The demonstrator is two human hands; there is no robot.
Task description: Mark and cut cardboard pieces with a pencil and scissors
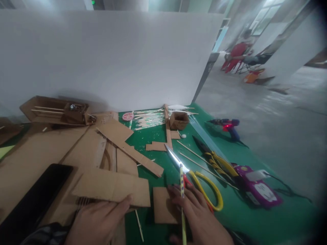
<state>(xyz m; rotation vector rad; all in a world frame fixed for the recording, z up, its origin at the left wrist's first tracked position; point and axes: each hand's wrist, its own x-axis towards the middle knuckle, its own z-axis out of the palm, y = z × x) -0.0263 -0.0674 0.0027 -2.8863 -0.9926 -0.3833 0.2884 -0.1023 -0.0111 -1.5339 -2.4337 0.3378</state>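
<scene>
My left hand (98,221) grips the lower edge of a flat cardboard strip (114,185), thumb along its edge, the other fingers partly hidden. Between the fingers of my right hand (198,214) stands a thin yellow pencil (182,183) with purple dots, its upper end over the scissors' blades. The fingertips of that hand also touch a small cardboard square (163,206) on the green table. Just beyond lie scissors (176,158) with yellow and red handles, blades pointing away. A thin wooden stick (139,226) lies between my hands.
At left are a black phone (38,197), large cardboard sheets (71,143) and a cardboard box build (57,110). Pliers (217,158), a purple box (260,187) and a glue gun (228,127) lie right. Sticks (149,117) and a small cardboard box (179,120) stand before the white panel (109,58).
</scene>
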